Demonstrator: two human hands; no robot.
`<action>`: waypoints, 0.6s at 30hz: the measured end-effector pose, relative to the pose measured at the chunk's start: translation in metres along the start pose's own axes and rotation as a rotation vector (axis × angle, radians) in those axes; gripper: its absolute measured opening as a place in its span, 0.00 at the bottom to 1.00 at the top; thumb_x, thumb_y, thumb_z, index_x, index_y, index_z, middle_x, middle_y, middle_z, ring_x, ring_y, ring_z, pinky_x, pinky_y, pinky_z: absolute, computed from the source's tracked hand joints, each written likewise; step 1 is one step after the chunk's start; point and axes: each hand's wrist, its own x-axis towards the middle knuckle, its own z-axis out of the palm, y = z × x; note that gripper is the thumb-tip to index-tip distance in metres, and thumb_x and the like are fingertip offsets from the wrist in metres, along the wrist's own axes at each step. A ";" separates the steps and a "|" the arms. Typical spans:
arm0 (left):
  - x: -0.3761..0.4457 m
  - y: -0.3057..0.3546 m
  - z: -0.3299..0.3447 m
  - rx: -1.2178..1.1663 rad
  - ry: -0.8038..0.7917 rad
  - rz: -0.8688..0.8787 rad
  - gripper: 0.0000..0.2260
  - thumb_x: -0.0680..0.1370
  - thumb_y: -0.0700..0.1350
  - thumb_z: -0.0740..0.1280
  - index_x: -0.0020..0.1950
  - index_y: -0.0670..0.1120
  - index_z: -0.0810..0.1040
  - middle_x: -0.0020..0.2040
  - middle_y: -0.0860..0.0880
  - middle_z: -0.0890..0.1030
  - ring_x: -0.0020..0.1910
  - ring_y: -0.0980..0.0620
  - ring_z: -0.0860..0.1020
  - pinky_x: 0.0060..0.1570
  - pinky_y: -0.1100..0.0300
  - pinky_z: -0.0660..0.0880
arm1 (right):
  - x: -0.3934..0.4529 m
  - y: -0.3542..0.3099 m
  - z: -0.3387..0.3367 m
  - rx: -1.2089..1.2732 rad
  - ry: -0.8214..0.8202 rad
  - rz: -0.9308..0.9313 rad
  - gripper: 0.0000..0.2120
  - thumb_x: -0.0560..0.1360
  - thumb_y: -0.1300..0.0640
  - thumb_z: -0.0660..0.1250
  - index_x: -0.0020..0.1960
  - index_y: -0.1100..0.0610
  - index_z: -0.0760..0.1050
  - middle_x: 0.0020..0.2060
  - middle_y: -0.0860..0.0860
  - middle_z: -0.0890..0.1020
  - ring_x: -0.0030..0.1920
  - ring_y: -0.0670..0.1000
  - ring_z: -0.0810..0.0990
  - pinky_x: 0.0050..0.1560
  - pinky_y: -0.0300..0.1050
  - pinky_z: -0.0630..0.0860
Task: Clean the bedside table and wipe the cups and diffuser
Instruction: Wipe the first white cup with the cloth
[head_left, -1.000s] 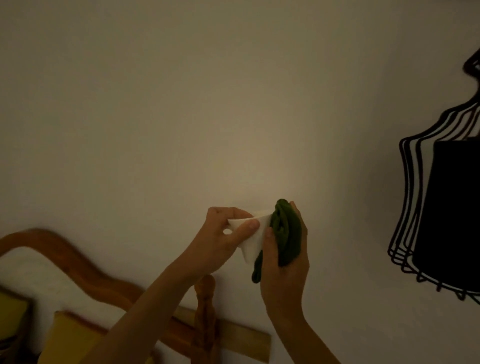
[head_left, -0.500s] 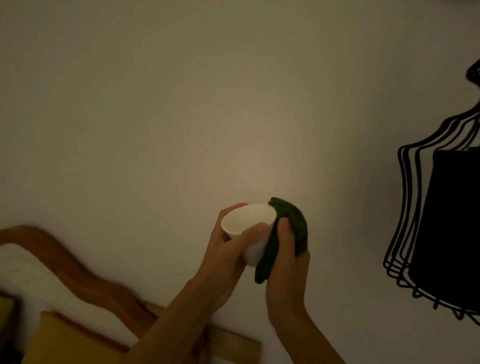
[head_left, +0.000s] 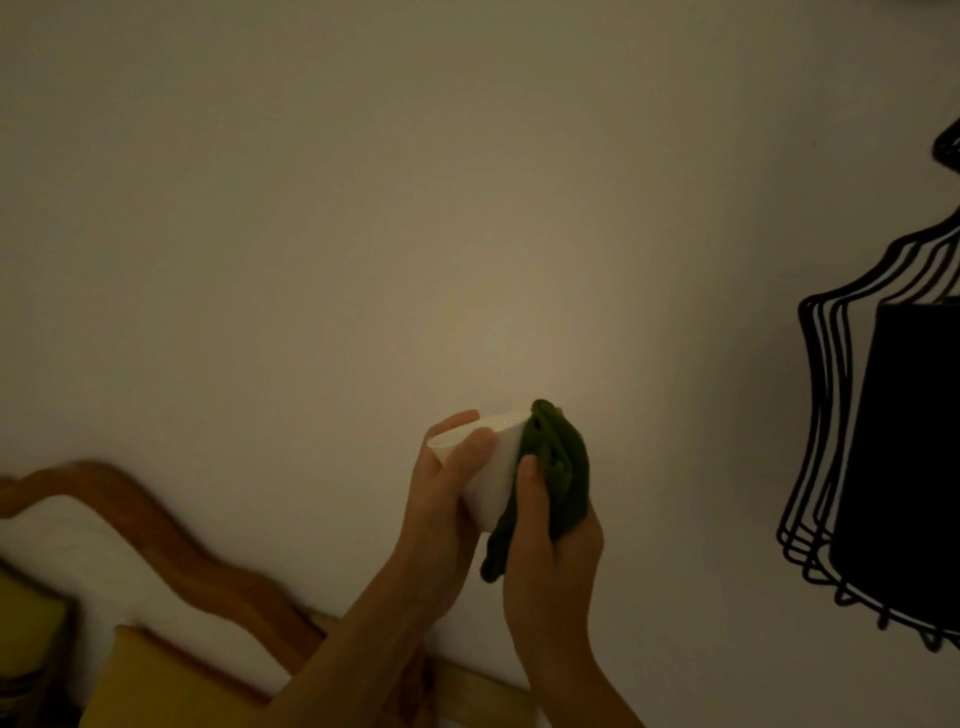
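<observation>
I hold a small white cup (head_left: 493, 473) up in front of the pale wall, tilted with its mouth toward the upper left. My left hand (head_left: 441, 493) grips it, thumb across the rim. My right hand (head_left: 550, 530) presses a bunched dark green cloth (head_left: 556, 467) against the cup's right side and base. The bedside table and the diffuser are out of view.
A black wire-cage lamp (head_left: 893, 457) with a dark shade hangs at the right edge. A curved wooden headboard (head_left: 171, 535) runs along the lower left, with a yellow cushion (head_left: 156, 680) below it. The room is dim.
The cup has turned in my left hand, its mouth now more side-on. The green cloth has slid over the cup's right side toward the base. The view shifted slightly.
</observation>
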 end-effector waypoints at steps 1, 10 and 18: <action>-0.002 0.001 0.002 0.083 0.011 0.026 0.37 0.60 0.56 0.76 0.66 0.45 0.73 0.59 0.41 0.81 0.55 0.43 0.82 0.50 0.50 0.81 | 0.000 -0.001 -0.002 0.000 -0.009 -0.005 0.27 0.72 0.37 0.64 0.66 0.51 0.78 0.53 0.51 0.85 0.53 0.50 0.84 0.55 0.53 0.82; -0.026 0.020 0.011 0.237 -0.132 0.021 0.36 0.66 0.59 0.75 0.70 0.46 0.71 0.63 0.45 0.80 0.69 0.33 0.71 0.57 0.42 0.78 | 0.033 -0.013 -0.013 0.144 -0.251 0.338 0.10 0.76 0.40 0.65 0.48 0.41 0.84 0.45 0.48 0.87 0.49 0.51 0.85 0.46 0.49 0.84; -0.019 0.014 -0.005 0.082 -0.089 -0.047 0.32 0.68 0.48 0.75 0.68 0.40 0.71 0.61 0.37 0.79 0.57 0.41 0.81 0.49 0.51 0.81 | 0.020 -0.013 -0.016 0.054 -0.001 0.145 0.06 0.78 0.45 0.67 0.48 0.39 0.83 0.41 0.42 0.86 0.43 0.42 0.85 0.42 0.44 0.83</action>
